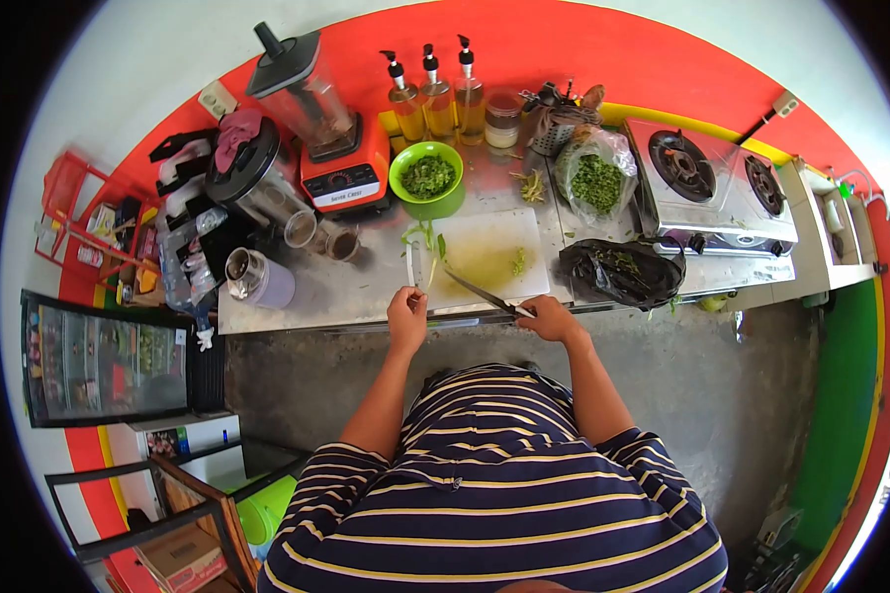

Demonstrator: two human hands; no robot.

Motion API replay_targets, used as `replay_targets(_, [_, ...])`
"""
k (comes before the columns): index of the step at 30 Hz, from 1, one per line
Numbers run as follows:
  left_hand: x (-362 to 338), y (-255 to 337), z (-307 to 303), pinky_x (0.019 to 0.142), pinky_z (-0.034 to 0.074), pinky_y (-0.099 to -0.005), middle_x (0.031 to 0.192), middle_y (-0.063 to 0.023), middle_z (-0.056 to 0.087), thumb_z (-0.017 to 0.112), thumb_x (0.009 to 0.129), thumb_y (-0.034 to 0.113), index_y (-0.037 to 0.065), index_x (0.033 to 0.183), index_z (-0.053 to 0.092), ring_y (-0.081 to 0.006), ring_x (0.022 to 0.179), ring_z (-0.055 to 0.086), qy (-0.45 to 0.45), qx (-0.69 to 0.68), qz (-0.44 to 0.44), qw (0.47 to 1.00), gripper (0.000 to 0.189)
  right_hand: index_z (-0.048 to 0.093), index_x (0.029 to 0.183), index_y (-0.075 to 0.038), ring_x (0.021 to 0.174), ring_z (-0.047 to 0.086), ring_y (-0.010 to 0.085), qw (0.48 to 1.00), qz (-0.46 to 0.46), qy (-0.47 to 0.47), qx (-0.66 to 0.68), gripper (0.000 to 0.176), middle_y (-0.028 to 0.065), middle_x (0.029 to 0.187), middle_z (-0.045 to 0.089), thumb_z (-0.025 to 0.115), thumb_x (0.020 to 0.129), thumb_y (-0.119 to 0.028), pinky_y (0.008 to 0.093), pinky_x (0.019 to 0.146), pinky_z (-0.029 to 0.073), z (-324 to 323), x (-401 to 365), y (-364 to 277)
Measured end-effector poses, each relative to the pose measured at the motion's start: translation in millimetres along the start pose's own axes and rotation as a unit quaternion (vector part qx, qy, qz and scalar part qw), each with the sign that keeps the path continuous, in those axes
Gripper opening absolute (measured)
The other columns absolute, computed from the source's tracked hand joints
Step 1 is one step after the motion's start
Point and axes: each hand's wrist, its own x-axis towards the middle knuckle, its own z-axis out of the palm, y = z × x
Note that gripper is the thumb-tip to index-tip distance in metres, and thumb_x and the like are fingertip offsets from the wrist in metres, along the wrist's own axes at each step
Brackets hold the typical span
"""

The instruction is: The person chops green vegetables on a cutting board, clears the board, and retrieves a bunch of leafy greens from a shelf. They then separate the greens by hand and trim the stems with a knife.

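Observation:
My left hand (406, 316) is closed in a pinch at the near left corner of the white cutting board (509, 232). A thin leafy green stem (433, 267) rises from its fingertips, with leaves at the far end. In my right hand (550, 321) is a knife (480, 290), gripped by its handle. The blade points left across the board's near edge, its tip close to the stem. A small green scrap (518, 262) lies on the wet, greenish board. Behind the board stands a green bowl (435, 208) of chopped greens.
A red blender (344, 178) and a metal-topped cup (257, 277) stand left. Pump bottles (437, 104) line the wall. To the right are a bag of greens (596, 183), a black plastic bag (623, 272) and a gas stove (712, 188). The steel counter's front edge (316, 324) runs before me.

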Motion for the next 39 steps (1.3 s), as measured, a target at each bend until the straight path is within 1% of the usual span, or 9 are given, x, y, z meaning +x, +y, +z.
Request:
replay_targets(2, [0.4,1.8,-2.1,0.069,0.049,-0.0318,0.080,-0.0056,0.061,0.067,0.093,0.005,0.001,0.096,0.061,-0.0163,0.072,0.057,-0.008,-0.007,-0.007,1.000,0.008,0.074,0.096,-0.002,0.087,0.070,0.0377,0.998,0.037,-0.001,-0.049,0.030,0.0214,0.085,0.072,0.076,0.080,-0.028,0.0451,0.079,0.053,-1.0,-2.8,2.2])
replay_targets(11, [4.4,18.5,26.4,0.075,0.051,-0.0372,0.090,-0.0119,0.063,0.068,0.089,0.003,0.000,0.095,0.062,-0.0250,0.081,0.062,-0.094,0.028,0.048,0.994,0.009,0.073,0.096,0.000,0.088,0.068,0.0434,0.968,0.139,0.210,-0.019,0.032,0.0263,0.088,0.070,0.074,0.083,-0.029,0.0486,0.078,0.052,-3.8,-8.8,27.7])
replay_targets(14, [13.0,31.9,43.3,0.081,0.049,-0.0404,0.092,-0.0127,0.063,0.069,0.088,0.003,0.002,0.096,0.065,-0.0286,0.087,0.061,-0.134,0.030,0.083,0.987,0.008,0.070,0.094,0.002,0.089,0.067,0.0448,0.974,0.086,0.207,-0.040,0.033,0.0261,0.086,0.069,0.070,0.087,-0.030,0.0504,0.078,0.051,-8.2,-9.4,11.9])
replay_targets(16, [17.7,36.1,52.4,0.086,0.046,-0.0429,0.092,-0.0123,0.062,0.069,0.087,0.004,0.003,0.096,0.066,-0.0310,0.091,0.057,-0.176,0.132,0.129,0.967,0.010,0.067,0.090,0.004,0.085,0.065,0.0463,0.977,0.063,0.197,-0.045,0.035,0.0278,0.083,0.067,0.068,0.089,-0.031,0.0512,0.075,0.050,-3.9,-6.4,4.5])
replay_targets(18, [19.7,38.7,55.5,0.088,0.043,-0.0445,0.093,-0.0120,0.061,0.069,0.086,0.004,0.005,0.098,0.067,-0.0323,0.093,0.053,-0.188,0.129,0.093,0.969,0.012,0.064,0.087,0.006,0.081,0.064,0.0479,0.980,0.039,0.187,-0.051,0.037,0.0294,0.079,0.065,0.067,0.092,-0.031,0.0520,0.072,0.048,1.0,-3.2,-4.2])
replay_targets(27, [16.2,37.1,58.1,0.086,0.044,-0.0448,0.091,-0.0115,0.058,0.065,0.087,0.004,0.011,0.105,0.069,-0.0338,0.095,0.055,-0.183,0.128,0.120,0.967,0.019,0.056,0.107,0.002,0.089,0.069,0.0471,0.965,0.119,0.104,-0.211,0.035,0.0294,0.095,0.070,0.055,0.099,-0.031,0.0535,0.082,0.055,19.5,10.5,-35.5])
replay_targets(29, [14.6,29.6,61.4,0.083,0.039,-0.0458,0.094,-0.0083,0.055,0.063,0.090,0.004,0.018,0.108,0.070,-0.0315,0.098,0.054,-0.181,0.120,0.128,0.968,0.024,0.054,0.108,0.002,0.089,0.069,0.0466,0.958,0.130,0.096,-0.236,0.034,0.0292,0.096,0.070,0.054,0.100,-0.031,0.0530,0.082,0.055,29.8,12.4,-38.6])
replay_targets(37, [11.0,36.3,62.3,0.083,0.032,-0.0429,0.093,-0.0057,0.051,0.062,0.089,0.003,0.022,0.112,0.072,-0.0282,0.099,0.052,-0.177,0.110,0.085,0.974,0.031,0.049,0.110,0.000,0.092,0.071,0.0432,0.947,0.161,0.073,-0.268,0.031,0.0256,0.098,0.071,0.052,0.101,-0.029,0.0502,0.081,0.057,46.0,39.0,-32.5])
replay_targets(39, [9.9,33.8,61.5,0.083,0.032,-0.0429,0.093,-0.0053,0.051,0.062,0.090,0.003,0.022,0.111,0.073,-0.0276,0.099,0.051,-0.184,0.108,0.072,0.974,0.031,0.049,0.113,0.001,0.100,0.071,0.0386,0.942,0.163,0.030,-0.292,0.024,0.0234,0.105,0.072,0.053,0.096,-0.015,0.0463,0.087,0.057,23.7,38.2,-56.3])
